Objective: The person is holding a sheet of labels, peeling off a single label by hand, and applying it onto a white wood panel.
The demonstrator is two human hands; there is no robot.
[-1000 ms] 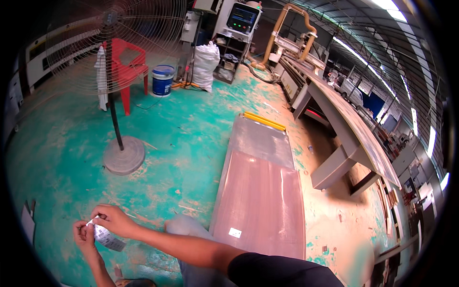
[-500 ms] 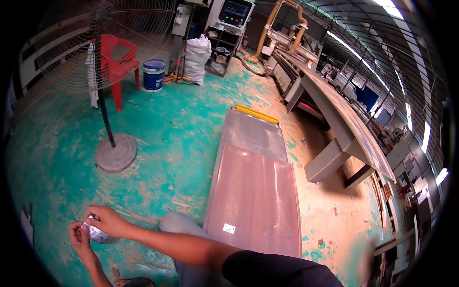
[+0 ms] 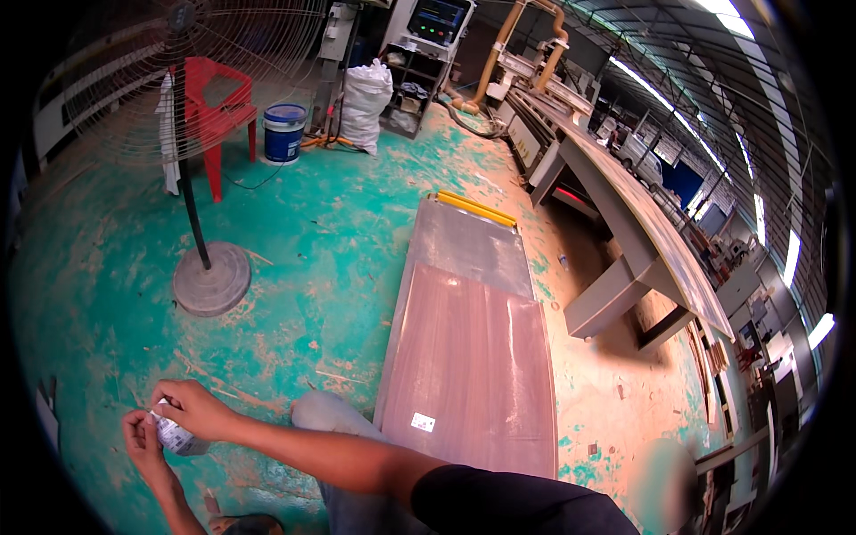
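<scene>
At the lower left, my left hand (image 3: 144, 439) and my right hand (image 3: 185, 406) meet at a crumpled white printed label (image 3: 178, 439), both with their fingers pinched on it. Beside my bent knee (image 3: 316, 412) lies a long board (image 3: 464, 366) with a reddish-brown wood-grain surface and a small white label (image 3: 423, 422) near its lower left. Its far part is a grey sheet (image 3: 468, 245) with a yellow bar (image 3: 474, 207) along the far end.
A pedestal fan (image 3: 211, 281) stands left, near a red chair (image 3: 218, 120), blue bucket (image 3: 283, 138) and white sack (image 3: 366, 107). A long machine table (image 3: 655, 232) runs along the right, with a routing machine (image 3: 544, 80) and control cabinet (image 3: 432, 27) behind.
My hands have shifted slightly left with the label, which looks more bunched between my fingers. The surroundings sit higher and further left in the view.
</scene>
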